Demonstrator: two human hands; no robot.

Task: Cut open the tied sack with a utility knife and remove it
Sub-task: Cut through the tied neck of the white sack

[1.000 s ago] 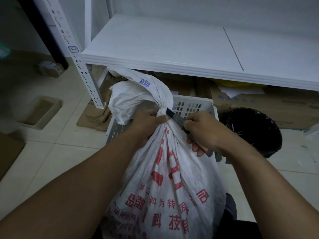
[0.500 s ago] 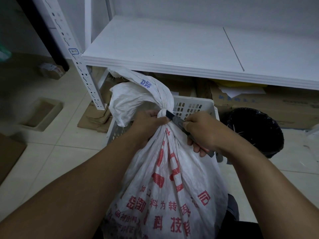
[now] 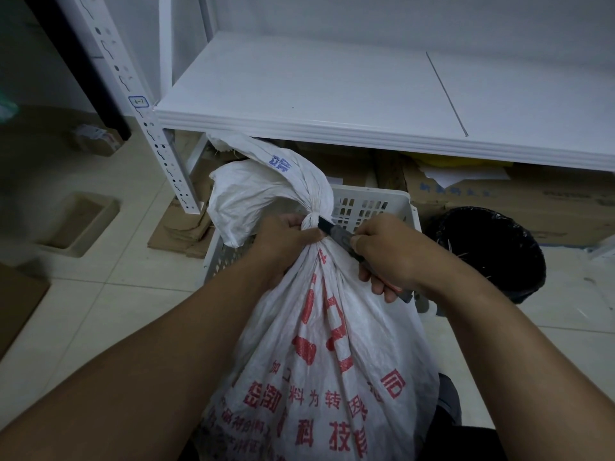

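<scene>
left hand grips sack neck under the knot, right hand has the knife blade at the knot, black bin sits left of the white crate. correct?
One error: the black bin sits right of the white crate, not left, as the head view shows. The rest holds: the left hand grips the sack neck under the knot, and the right hand has the knife blade at the knot.

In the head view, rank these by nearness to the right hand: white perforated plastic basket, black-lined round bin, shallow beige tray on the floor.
1. White perforated plastic basket: just beyond the right hand.
2. Black-lined round bin: on the hand's right.
3. Shallow beige tray: far left on the floor, past the left hand.
</scene>
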